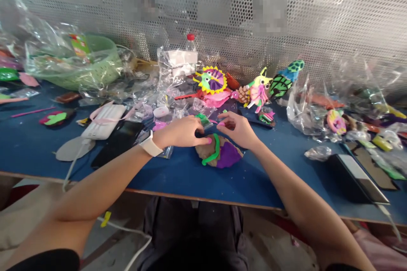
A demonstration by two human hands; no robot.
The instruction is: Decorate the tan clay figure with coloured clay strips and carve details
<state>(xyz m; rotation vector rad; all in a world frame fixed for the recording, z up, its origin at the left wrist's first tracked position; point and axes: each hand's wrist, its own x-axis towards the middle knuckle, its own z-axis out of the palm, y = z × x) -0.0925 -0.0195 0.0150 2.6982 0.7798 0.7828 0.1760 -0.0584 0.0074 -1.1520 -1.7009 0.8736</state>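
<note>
A flat clay piece [222,154], brown on the left and purple on the right with a curved green strip across it, lies on the blue table [178,173]. My left hand [181,132], a white watch on its wrist, rests at the piece's top left edge, fingers curled and pinching near the green strip. My right hand [240,129] sits just above the piece, fingers bent and closed; what they hold, if anything, is hidden. A small green clay bit [201,117] lies just behind my left fingers.
Finished clay figures [254,89] stand at the back, with a water bottle [190,46] and a green basket [79,67]. Clear plastic bags are scattered about. A black phone [117,142], white power bank [103,120] and another phone [358,175] lie near me.
</note>
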